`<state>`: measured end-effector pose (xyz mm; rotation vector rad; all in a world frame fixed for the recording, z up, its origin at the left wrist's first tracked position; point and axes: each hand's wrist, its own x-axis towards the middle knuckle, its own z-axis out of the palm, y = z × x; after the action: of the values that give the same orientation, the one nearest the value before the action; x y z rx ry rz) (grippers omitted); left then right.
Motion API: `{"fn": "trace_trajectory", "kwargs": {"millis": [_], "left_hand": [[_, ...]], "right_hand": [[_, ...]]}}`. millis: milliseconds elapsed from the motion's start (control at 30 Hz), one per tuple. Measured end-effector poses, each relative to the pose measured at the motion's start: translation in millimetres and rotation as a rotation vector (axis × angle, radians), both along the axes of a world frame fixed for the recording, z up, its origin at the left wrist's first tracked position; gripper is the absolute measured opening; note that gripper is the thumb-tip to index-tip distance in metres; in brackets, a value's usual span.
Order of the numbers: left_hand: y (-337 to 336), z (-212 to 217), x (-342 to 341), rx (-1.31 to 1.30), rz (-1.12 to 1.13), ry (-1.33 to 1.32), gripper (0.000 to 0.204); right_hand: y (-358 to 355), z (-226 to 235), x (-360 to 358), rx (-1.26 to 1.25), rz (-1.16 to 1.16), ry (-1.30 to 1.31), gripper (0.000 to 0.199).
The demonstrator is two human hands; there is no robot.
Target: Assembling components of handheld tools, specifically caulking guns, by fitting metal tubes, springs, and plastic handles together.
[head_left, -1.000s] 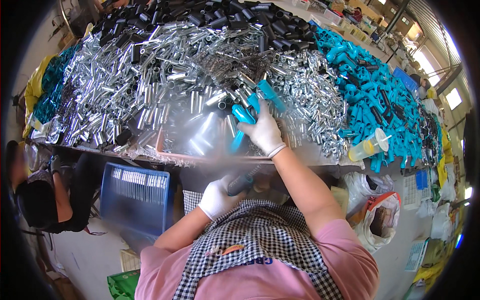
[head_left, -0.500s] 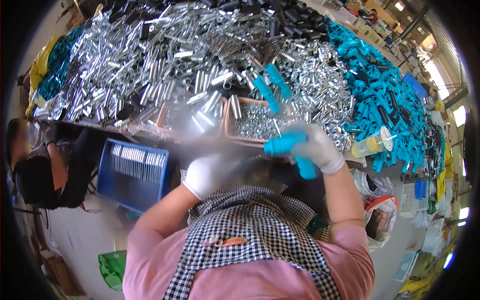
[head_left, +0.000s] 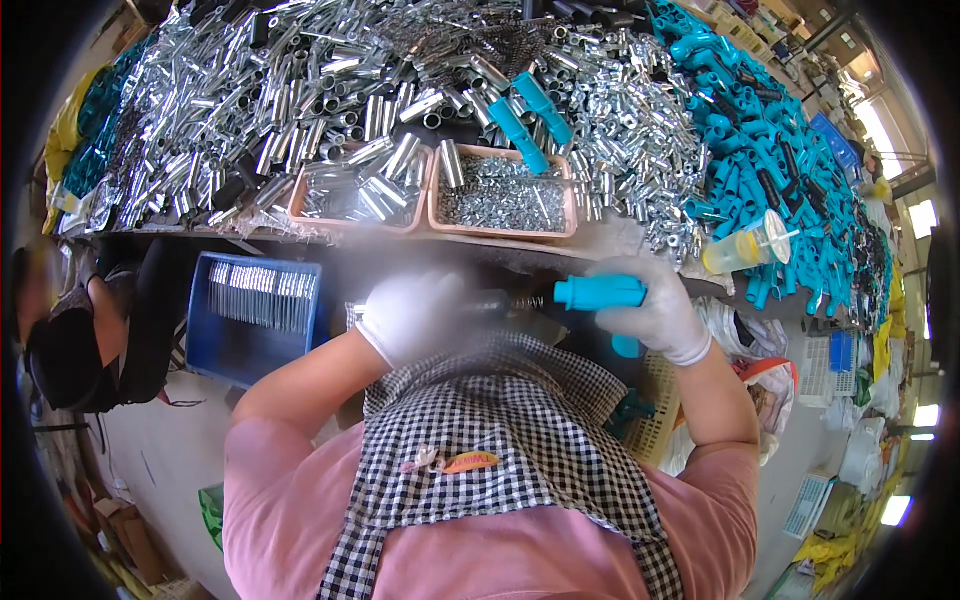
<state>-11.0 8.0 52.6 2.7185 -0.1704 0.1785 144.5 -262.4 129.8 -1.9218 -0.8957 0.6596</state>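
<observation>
My right hand, in a white glove, is closed round a teal plastic pistol-shaped handle. Its barrel end points left; the grip shows below the fingers. My left hand, also gloved, is closed on a metal rod, partly blurred. A thin coil spring sticks out from the rod toward the handle's open end, with a small gap between them. Beyond my hands, a pink tray holds small metal parts, and two teal tubular pieces lie across its back edge.
Heaps of metal tubes and teal plastic parts cover the bench. A second pink tray stands left. Below the bench edge is a blue crate with metal rods. A yellowish cup lies tilted at right. Another person sits at far left.
The right hand has moved slightly right and turned the handle level. The left hand has risen a little, and the rod and spring now line up with the handle.
</observation>
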Motion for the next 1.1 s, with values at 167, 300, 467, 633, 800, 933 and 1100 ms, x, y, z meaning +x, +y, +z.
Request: {"fn": "trace_trajectory", "kwargs": {"millis": [167,300,467,633,800,933,1100], "left_hand": [[-7.6,-9.3,-2.9,0.041,-0.058,0.0,0.032],[-16.2,11.5,6.5,-0.055,-0.107,0.415,0.036],[-2.9,23.3,28.4,-0.606,-0.527,1.036,0.036],[-5.7,-9.0,18.0,-0.562,-0.438,0.905,0.032],[-12.4,1.9,18.3,0.259,-0.097,0.051,0.028],[3.4,3.1,32.5,0.234,-0.016,-0.153,0.025],[2.9,20.3,31.5,0.107,-0.067,-0.067,0.027]], "right_hand": [[5.7,-19.0,-6.3,-0.054,0.149,-0.08,0.039],[20.1,-29.6,-13.2,0.182,0.445,-0.754,0.033],[28.6,-23.6,-16.6,0.353,0.819,-1.111,0.024],[21.9,-18.2,-19.7,0.132,0.803,-1.004,0.025],[21.8,-46.1,-20.0,-0.014,0.078,0.282,0.028],[26.7,-49.3,-31.7,0.259,-0.316,1.018,0.053],[6.7,-15.1,-44.9,0.468,0.05,-0.434,0.065]]}}
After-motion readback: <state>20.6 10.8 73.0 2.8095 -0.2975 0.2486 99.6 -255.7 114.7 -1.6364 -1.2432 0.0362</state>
